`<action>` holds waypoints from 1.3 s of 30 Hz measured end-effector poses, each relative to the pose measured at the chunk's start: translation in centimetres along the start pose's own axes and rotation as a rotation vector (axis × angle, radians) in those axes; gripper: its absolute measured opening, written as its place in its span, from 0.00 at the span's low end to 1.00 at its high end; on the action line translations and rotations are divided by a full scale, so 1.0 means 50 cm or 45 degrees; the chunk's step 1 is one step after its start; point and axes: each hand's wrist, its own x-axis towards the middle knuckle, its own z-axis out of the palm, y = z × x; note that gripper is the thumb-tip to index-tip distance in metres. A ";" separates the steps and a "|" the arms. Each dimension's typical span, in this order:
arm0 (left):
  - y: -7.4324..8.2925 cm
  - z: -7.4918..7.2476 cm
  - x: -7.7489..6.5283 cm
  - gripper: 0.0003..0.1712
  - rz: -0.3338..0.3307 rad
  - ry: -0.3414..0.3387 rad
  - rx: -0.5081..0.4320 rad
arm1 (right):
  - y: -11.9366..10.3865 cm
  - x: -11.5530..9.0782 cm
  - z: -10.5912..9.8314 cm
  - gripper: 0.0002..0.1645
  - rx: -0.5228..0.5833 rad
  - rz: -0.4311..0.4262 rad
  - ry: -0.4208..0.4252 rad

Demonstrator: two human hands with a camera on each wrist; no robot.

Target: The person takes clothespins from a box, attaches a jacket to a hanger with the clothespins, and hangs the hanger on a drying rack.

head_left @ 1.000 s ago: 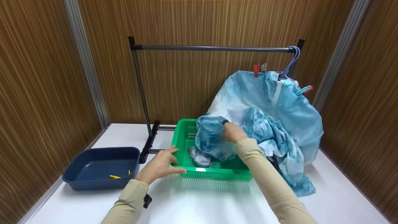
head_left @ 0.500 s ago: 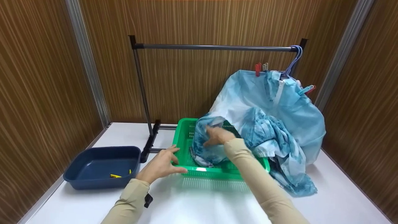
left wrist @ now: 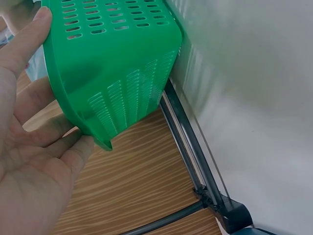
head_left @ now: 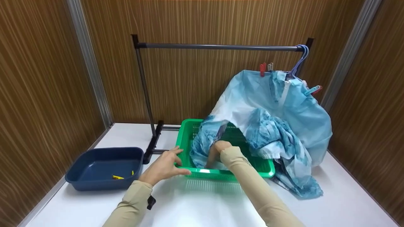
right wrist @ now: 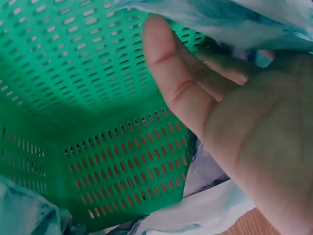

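Observation:
A blue-and-white tie-dye garment [head_left: 246, 91] with a white zip hangs at the right, its lower part draping into a green perforated basket [head_left: 266, 174]. My left hand [head_left: 164, 167] holds the basket's near-left corner; in the left wrist view, thumb [left wrist: 29, 41] and fingers lie along its rim. My right hand [head_left: 217, 151] reaches down into the basket beside the draped cloth [head_left: 202, 145]. Seen from the right wrist, its thumb [right wrist: 168, 68] is extended just under a fold of cloth, and the other fingers are partly hidden behind it.
A dark blue tub [head_left: 94, 186] with small yellow pieces [head_left: 118, 177] stands at the left. Behind the basket rises a rack with a dark rail [head_left: 217, 47]. Purple hangers [head_left: 300, 61] and clothes pegs [head_left: 262, 70] hold the garment. Wood-patterned walls enclose the white table.
My right hand has let go of the draped cloth, moved left and gone down into the basket. The cloth's left part has sunk lower. My left hand stays at the corner.

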 end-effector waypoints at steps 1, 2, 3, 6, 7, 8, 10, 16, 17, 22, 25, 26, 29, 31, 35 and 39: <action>0.000 0.000 0.001 0.28 -0.001 -0.005 0.002 | 0.002 0.003 -0.003 0.46 -0.021 -0.019 -0.024; 0.001 0.000 0.001 0.28 0.000 -0.008 0.003 | 0.005 0.006 -0.006 0.47 -0.069 -0.054 -0.050; 0.001 0.000 0.001 0.28 0.000 -0.008 0.005 | 0.008 0.008 -0.009 0.48 -0.122 -0.105 -0.075; -0.001 0.000 0.001 0.28 -0.007 -0.002 0.007 | 0.017 0.016 -0.015 0.51 -0.263 -0.259 -0.063; -0.002 0.000 0.001 0.28 -0.010 -0.001 0.007 | 0.020 0.018 -0.016 0.49 -0.262 -0.303 -0.042; -0.003 0.000 0.000 0.28 -0.016 -0.001 0.005 | 0.023 0.020 -0.018 0.47 -0.245 -0.340 -0.016; -0.005 0.000 -0.003 0.28 -0.023 0.004 -0.002 | 0.028 0.022 -0.024 0.41 -0.183 -0.402 0.083; -0.007 -0.002 -0.007 0.27 -0.027 0.017 -0.009 | 0.049 0.033 -0.052 0.16 0.031 -0.600 0.572; -0.007 -0.002 -0.006 0.27 -0.026 0.016 -0.007 | 0.055 0.034 -0.056 0.16 0.068 -0.634 0.652; -0.005 -0.001 -0.002 0.28 -0.023 0.008 -0.012 | 0.088 0.026 -0.071 0.23 0.194 -0.861 0.938; -0.005 0.000 -0.002 0.28 -0.024 0.013 -0.017 | 0.103 0.023 -0.076 0.15 0.256 -0.905 1.049; -0.006 0.001 -0.002 0.27 -0.023 0.017 -0.017 | 0.107 0.022 -0.077 0.12 0.287 -0.895 1.056; -0.007 0.002 -0.002 0.27 -0.015 0.027 -0.012 | 0.118 0.019 -0.081 0.16 0.375 -0.808 1.007; -0.007 0.002 -0.003 0.28 -0.018 0.028 -0.010 | 0.125 0.018 -0.084 0.19 0.391 -0.752 0.944; -0.005 0.002 -0.002 0.28 -0.030 0.024 -0.017 | 0.133 0.022 -0.085 0.18 0.278 -0.715 0.829; -0.004 0.003 0.001 0.28 -0.045 0.016 -0.017 | 0.131 0.021 -0.081 0.15 0.070 -0.679 0.573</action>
